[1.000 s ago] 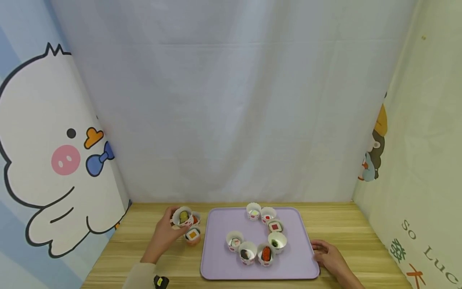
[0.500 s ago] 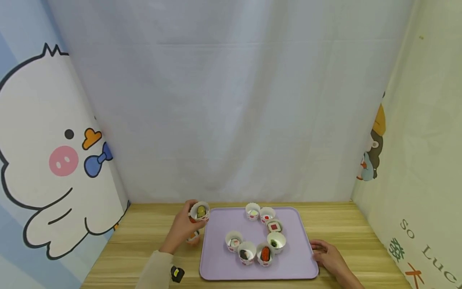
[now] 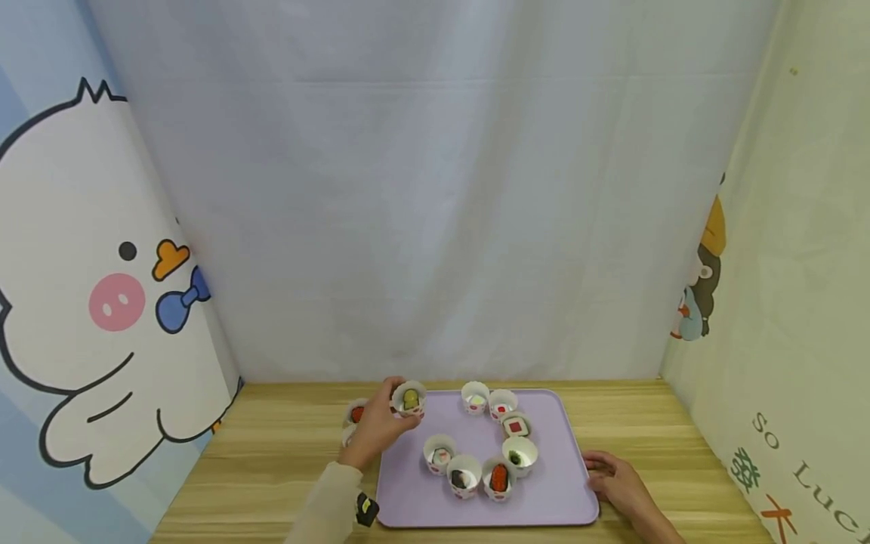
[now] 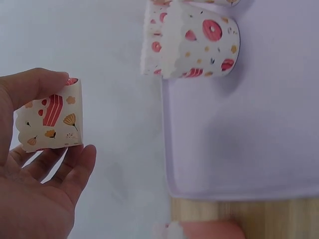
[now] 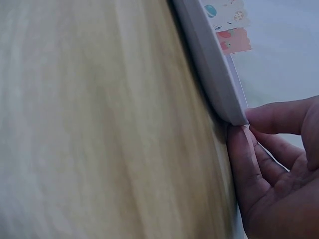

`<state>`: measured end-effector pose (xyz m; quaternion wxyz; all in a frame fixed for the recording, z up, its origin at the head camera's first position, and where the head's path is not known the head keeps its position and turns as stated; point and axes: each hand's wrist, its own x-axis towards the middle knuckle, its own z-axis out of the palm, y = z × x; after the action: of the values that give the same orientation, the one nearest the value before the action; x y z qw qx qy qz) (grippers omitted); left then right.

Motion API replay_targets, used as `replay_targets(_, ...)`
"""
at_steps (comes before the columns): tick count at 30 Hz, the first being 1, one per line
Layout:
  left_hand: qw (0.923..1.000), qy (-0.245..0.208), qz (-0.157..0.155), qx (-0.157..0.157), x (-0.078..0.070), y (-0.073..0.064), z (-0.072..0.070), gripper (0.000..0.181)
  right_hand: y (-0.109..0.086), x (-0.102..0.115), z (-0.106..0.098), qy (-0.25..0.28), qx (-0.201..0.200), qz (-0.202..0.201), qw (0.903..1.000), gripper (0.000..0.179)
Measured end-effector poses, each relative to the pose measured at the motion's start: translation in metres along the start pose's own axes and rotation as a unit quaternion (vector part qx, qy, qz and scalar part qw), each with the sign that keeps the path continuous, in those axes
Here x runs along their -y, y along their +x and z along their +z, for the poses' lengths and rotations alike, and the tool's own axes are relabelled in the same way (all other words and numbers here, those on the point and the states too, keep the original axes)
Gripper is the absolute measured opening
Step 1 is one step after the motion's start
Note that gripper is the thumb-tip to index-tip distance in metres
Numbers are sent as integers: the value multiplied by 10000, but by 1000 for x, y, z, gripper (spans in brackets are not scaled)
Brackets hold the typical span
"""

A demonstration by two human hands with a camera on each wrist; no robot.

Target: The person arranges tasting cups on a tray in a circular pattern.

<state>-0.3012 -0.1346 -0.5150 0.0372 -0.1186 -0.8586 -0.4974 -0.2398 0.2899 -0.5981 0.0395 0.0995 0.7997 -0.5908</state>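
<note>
My left hand (image 3: 377,427) grips a paper cake cup (image 3: 410,408) above the back left corner of the lilac tray (image 3: 557,499). A yellow-green piece like toy sushi (image 3: 411,400) sits in that cup. In the left wrist view, thumb and fingers lie on opposite sides of the patterned cup (image 4: 52,119). At the tray's right edge, my right hand (image 3: 620,483) pinches the rim; the right wrist view has thumb and fingertips on the tray rim (image 5: 214,74). Several more cups stand on the tray in a curved row, among them one with a red-orange piece (image 3: 499,477).
Left of the tray, a cup with a red piece (image 3: 356,412) stands on the wooden table (image 3: 258,468), and another beside it is partly hidden by my left hand. A pale curtain (image 3: 435,227) hangs behind the table, with printed cloths at both sides.
My left hand has carried the cup with the yellow-green piece rightward, from above the cups at left to the tray's back left corner. The right hand has stayed on the rim.
</note>
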Motion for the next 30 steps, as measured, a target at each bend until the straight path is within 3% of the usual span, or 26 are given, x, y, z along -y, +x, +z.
replay_targets(10,9998,163,44,-87,4,13,36,65,0,-2,0,58,21,-51,10000,56)
replay_targets(16,9996,-148,-244,60,5,18,53,64,1,-2,-1,26,39,-16,10000,55)
replay_targets(22,9986,-92,-527,53,7,23,70,64,0,-2,-1,69,22,-23,10000,55)
replay_targets(30,9983,-66,-561,-140,8,24,87,63,1,-3,-1,87,15,-24,10000,54)
